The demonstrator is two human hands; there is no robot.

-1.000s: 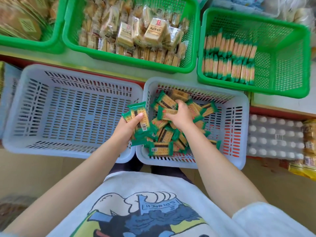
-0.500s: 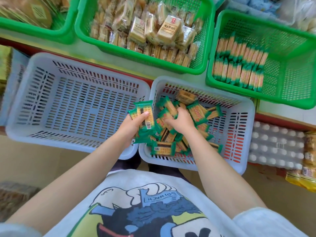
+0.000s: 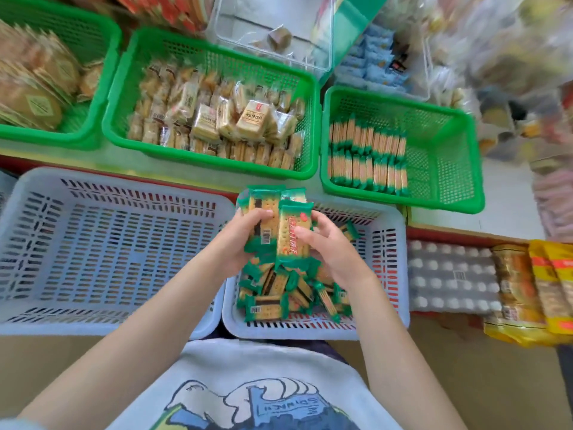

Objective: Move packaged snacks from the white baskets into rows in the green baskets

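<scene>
Both hands (image 3: 245,240) (image 3: 331,252) grip glossy, flat packets (image 3: 279,225) — above the slotted white basket (image 3: 393,274).

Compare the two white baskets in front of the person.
The left white basket shows only its bare slotted floor; the right white basket holds a loose pile of green-wrapped cracker packs. The left one looks wider; the right one narrower. Both hands work above the right one, not the left. Both are white slotted plastic, standing side by side.
</scene>
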